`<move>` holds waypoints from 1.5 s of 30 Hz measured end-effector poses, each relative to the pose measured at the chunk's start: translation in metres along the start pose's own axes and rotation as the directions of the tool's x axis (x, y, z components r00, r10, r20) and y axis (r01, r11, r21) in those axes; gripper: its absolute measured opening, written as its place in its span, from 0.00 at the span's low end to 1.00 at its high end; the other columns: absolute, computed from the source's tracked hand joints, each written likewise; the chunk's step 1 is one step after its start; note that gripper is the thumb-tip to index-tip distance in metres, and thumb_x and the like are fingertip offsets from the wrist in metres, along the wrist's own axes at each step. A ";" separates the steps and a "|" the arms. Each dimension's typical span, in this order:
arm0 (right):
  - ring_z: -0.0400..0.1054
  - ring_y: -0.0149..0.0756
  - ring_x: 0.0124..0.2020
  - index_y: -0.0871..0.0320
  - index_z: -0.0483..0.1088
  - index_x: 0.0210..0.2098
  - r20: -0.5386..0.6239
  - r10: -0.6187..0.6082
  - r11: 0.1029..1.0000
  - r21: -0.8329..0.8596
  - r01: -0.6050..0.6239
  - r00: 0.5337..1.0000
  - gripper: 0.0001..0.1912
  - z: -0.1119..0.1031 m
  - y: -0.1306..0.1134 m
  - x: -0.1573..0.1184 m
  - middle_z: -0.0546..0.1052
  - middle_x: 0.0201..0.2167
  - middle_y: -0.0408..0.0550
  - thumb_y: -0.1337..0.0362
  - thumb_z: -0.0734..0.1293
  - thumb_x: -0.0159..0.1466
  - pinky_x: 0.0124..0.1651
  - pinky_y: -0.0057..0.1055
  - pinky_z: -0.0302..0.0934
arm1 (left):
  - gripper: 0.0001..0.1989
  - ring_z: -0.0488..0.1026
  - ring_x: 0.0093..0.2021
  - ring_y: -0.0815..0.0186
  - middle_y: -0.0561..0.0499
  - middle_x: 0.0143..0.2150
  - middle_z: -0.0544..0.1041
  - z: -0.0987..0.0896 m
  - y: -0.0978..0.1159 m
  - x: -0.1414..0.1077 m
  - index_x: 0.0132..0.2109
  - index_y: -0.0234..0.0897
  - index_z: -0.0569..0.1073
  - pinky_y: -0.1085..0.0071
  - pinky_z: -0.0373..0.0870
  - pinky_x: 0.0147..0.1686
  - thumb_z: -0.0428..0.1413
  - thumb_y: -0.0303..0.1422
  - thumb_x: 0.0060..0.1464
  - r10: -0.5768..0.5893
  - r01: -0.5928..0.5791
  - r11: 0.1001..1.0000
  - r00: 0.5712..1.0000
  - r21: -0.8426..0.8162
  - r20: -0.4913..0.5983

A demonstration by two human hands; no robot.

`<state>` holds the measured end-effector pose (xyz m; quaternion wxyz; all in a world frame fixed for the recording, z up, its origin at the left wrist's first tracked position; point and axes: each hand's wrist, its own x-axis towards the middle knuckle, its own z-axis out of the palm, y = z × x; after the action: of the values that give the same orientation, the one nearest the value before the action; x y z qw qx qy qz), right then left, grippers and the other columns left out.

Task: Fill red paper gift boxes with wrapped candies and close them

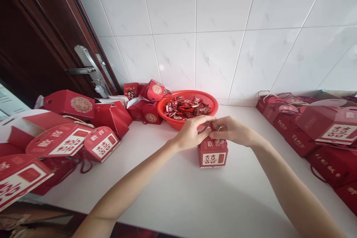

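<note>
A small red gift box (pixel 212 158) stands upright on the white table, its front printed with a double-happiness sign on a white panel. Both of my hands meet over its top. My left hand (pixel 193 132) has its thumb and fingers pinched at the top edge from the left. From the right, my right hand (pixel 235 131) pinches the same spot, fingertips almost touching the left ones. Something thin and dark red, perhaps a cord, shows between the fingertips, but the fingers cover most of it. Behind the hands sits a red plastic basket (pixel 210 97) with many wrapped candies (pixel 185 108).
Folded red boxes (pixel 80 106) of several shapes crowd the table's left side, some with cords. More red boxes (pixel 295 139) line the right side. A tiled wall (pixel 217 3) rises behind the table (pixel 167 193); a dark wooden door (pixel 41 26) is at the left.
</note>
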<state>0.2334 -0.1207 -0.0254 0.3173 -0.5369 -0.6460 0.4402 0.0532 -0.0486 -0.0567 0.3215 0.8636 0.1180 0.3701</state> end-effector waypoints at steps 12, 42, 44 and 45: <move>0.70 0.32 0.25 0.57 0.66 0.23 -0.017 0.046 0.999 0.023 -0.046 0.999 0.08 0.004 0.002 0.002 0.73 0.21 0.42 0.65 0.69 0.55 0.26 0.28 0.64 | 0.36 0.66 0.62 0.50 0.41 0.60 0.71 0.006 -0.003 -0.033 0.62 0.40 0.65 0.52 0.65 0.62 0.67 0.39 0.49 -0.169 0.173 0.967 0.985 0.185 -0.034; 0.70 0.33 0.26 0.57 0.63 0.23 -0.210 0.043 0.814 0.575 0.088 0.977 0.12 0.020 -0.004 0.006 0.74 0.21 0.43 0.66 0.71 0.45 0.32 0.28 0.63 | 0.15 0.72 0.44 0.58 0.51 0.41 0.75 0.008 -0.013 -0.017 0.42 0.38 0.75 0.65 0.70 0.44 0.67 0.38 0.48 -0.309 0.297 0.948 0.944 0.112 0.117; 0.68 0.31 0.25 0.57 0.64 0.27 -0.248 0.046 0.828 0.552 0.103 0.968 0.13 0.021 -0.007 0.003 0.74 0.23 0.42 0.64 0.72 0.46 0.30 0.28 0.62 | 0.14 0.72 0.47 0.57 0.50 0.44 0.76 0.009 -0.012 -0.017 0.42 0.38 0.76 0.64 0.70 0.46 0.66 0.36 0.49 -0.290 0.281 0.955 0.952 0.098 0.099; 0.66 0.30 0.24 0.57 0.64 0.30 -0.268 0.049 0.848 0.520 0.102 0.962 0.14 0.021 -0.007 0.002 0.73 0.23 0.41 0.64 0.72 0.46 0.29 0.28 0.61 | 0.14 0.72 0.49 0.56 0.49 0.46 0.76 0.010 -0.012 -0.017 0.43 0.39 0.76 0.63 0.70 0.47 0.66 0.36 0.49 -0.289 0.280 0.955 0.953 0.102 0.090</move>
<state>0.2111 -0.1235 -0.0280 0.5443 -0.4749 -0.4573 0.5187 0.0492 -0.0520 -0.0791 0.3389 0.8690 0.2403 0.2690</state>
